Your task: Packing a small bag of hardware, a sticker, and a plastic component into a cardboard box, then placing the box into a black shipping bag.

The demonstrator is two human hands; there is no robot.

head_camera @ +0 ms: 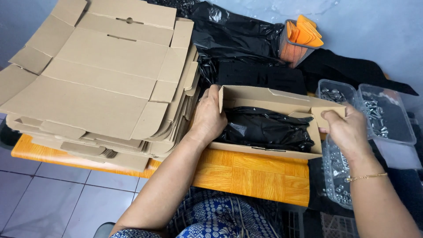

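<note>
An open cardboard box lies on the orange wooden table in front of me. Inside it sits a shiny black plastic bag wrapped around something hidden. My left hand grips the box's left end wall, fingers over its top edge. My right hand holds the right end flap, thumb pressed on the cardboard. A thin gold bracelet circles my right wrist.
A tall stack of flat unfolded cardboard boxes fills the table's left. Black plastic bags and a black foam insert lie behind the box. Clear plastic tubs of metal screws stand at right. An orange mesh holder sits at the back.
</note>
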